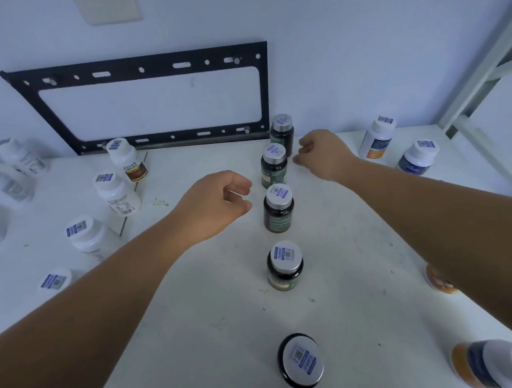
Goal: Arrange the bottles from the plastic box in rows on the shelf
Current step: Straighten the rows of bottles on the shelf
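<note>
Here the step in hand looks like straightening the middle row: five dark bottles stand upright in a line on the white shelf [357,247], running from 12 o'clock by the wall to 6 o'clock at the near edge. Left hand [219,205] hovers just at 9 o'clock of the third dark bottle [278,209], fingers loosely curled, grasping nothing. Right hand [321,154] sits at 3 o'clock of the second dark bottle [273,165], fingers curled in, empty, near but apparently not touching. White bottles [117,193] form a row at 9 o'clock; more bottles [377,138] stand at 2 o'clock. The plastic box is not in view. Judgement: spacing is uneven toward the near end, so the next move calls for nudging the near bottle [301,360] into line, or fetching more.
</note>
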Action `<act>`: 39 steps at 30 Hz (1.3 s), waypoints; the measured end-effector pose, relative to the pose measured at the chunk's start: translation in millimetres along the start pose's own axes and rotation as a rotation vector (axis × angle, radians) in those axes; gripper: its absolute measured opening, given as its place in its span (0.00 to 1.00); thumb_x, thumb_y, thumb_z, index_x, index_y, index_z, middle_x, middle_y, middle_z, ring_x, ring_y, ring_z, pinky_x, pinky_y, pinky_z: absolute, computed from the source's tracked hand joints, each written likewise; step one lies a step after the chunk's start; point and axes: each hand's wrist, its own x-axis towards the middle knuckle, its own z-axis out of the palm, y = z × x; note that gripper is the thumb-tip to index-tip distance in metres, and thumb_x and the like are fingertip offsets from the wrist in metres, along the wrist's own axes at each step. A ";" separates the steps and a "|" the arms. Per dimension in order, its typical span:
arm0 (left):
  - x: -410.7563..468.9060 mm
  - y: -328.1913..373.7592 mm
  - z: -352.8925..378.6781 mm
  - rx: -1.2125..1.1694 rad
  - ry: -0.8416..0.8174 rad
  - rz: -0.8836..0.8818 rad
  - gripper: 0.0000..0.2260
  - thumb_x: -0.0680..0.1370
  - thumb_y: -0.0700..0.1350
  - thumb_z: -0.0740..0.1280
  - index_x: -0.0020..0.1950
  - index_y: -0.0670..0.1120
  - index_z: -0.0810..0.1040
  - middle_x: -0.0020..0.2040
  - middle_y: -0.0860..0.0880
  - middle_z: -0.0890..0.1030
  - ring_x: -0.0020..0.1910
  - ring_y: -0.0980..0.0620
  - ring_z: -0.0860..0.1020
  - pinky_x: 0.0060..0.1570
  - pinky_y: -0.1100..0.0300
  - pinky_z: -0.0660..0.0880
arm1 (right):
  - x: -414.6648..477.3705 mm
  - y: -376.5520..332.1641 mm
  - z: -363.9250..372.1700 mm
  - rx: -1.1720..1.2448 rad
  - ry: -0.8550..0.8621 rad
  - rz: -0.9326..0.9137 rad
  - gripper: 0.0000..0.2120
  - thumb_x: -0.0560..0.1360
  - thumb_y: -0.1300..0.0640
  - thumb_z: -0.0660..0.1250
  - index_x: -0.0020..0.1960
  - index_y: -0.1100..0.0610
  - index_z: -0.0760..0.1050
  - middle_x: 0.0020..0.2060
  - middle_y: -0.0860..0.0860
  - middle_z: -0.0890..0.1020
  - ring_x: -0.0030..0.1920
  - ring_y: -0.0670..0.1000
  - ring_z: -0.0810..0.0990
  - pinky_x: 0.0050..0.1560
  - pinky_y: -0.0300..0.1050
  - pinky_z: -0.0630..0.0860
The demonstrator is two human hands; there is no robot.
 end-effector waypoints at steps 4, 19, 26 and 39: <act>2.6 0.3 -2.2 0.011 -0.004 -0.008 0.12 0.76 0.49 0.73 0.58 0.58 0.79 0.53 0.63 0.82 0.47 0.68 0.79 0.36 0.75 0.73 | 23.8 -3.0 4.6 0.095 0.023 0.030 0.20 0.73 0.54 0.72 0.63 0.59 0.76 0.52 0.53 0.81 0.50 0.54 0.79 0.49 0.46 0.76; 18.1 42.6 -26.4 0.068 -0.008 0.069 0.12 0.76 0.49 0.73 0.57 0.59 0.79 0.52 0.63 0.81 0.46 0.69 0.79 0.31 0.74 0.73 | 36.3 -25.4 -42.9 -0.187 0.002 -0.128 0.19 0.75 0.54 0.72 0.62 0.64 0.79 0.61 0.57 0.80 0.61 0.58 0.78 0.61 0.49 0.74; 43.4 124.3 -9.9 0.122 -0.089 0.252 0.14 0.74 0.48 0.74 0.58 0.56 0.79 0.54 0.61 0.82 0.49 0.63 0.81 0.47 0.67 0.75 | -15.2 -16.1 -174.1 -0.306 0.016 -0.144 0.14 0.72 0.50 0.75 0.56 0.53 0.82 0.49 0.47 0.83 0.50 0.51 0.81 0.44 0.39 0.71; 62.6 183.8 129.7 0.228 -0.428 0.335 0.31 0.69 0.57 0.78 0.69 0.56 0.70 0.61 0.59 0.76 0.56 0.57 0.78 0.58 0.56 0.75 | -65.6 131.2 -175.3 -0.269 -0.095 0.177 0.32 0.70 0.44 0.76 0.69 0.54 0.72 0.60 0.48 0.79 0.59 0.52 0.79 0.61 0.48 0.75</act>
